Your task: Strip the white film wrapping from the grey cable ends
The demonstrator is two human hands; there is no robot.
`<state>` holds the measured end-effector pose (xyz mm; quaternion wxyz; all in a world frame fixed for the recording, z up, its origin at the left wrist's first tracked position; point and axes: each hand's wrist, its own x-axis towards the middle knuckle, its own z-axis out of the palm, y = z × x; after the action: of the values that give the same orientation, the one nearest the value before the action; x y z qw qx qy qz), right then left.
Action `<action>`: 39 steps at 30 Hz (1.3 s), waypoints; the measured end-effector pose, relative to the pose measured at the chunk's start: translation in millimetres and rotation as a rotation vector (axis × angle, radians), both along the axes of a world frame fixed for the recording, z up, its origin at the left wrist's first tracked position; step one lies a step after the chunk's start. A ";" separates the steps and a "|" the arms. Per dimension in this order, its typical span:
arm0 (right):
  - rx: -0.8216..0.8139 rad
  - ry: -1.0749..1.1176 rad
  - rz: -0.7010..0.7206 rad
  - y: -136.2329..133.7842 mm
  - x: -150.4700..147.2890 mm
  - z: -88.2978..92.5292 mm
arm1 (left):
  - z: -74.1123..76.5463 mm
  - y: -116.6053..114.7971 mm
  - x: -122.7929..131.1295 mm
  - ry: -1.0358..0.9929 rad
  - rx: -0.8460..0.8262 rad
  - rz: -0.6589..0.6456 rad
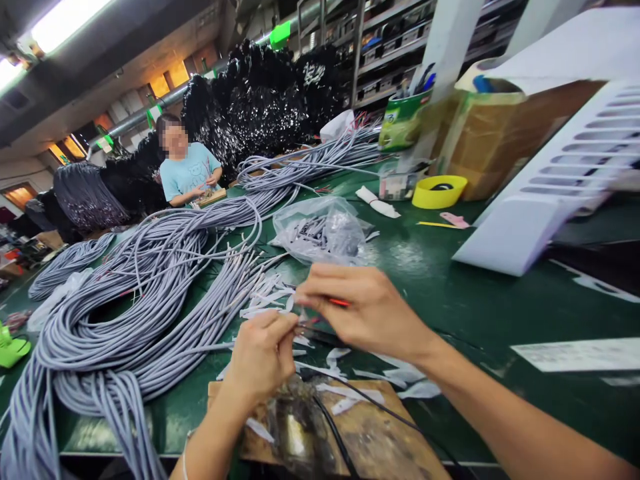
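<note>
My left hand (265, 353) is closed, thumb and fingers pinched together, where the end of a grey cable (219, 347) runs in behind it. Close above and to its right, my right hand (357, 300) is also closed in a pinch, with a thin red wire (339, 302) showing between its fingers. The small parts between my fingertips are blurred and partly covered. Below my hands lies a stained wooden board (395, 433) bearing a metal device (297, 427) and a black cord (336, 430). White scraps (350, 393) are scattered around the hands.
Long bundles of grey cables (165, 253) cover the left of the green table (400, 293). A clear plastic bag of small parts (323, 230), a yellow tape roll (440, 192), a white slotted panel (545, 193) and a cardboard box (480, 140) stand beyond. A person (187, 167) works opposite.
</note>
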<state>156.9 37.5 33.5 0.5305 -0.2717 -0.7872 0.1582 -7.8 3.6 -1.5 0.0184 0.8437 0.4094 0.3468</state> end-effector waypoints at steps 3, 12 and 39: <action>-0.155 0.171 -0.255 19.0 22.0 -1.7 | 1.7 -4.8 4.5 0.020 -0.004 -0.156; -0.253 0.000 0.001 6.9 3.9 -4.3 | 8.1 -3.9 1.8 -0.243 -0.106 0.144; -0.379 -0.104 -0.273 11.0 -24.8 -28.3 | -1.1 15.5 -9.3 -0.696 -0.463 0.156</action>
<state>132.1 48.5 5.2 0.4452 -0.4781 -0.7257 0.2157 -17.2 19.0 -2.5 0.3182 0.6162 0.5084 0.5104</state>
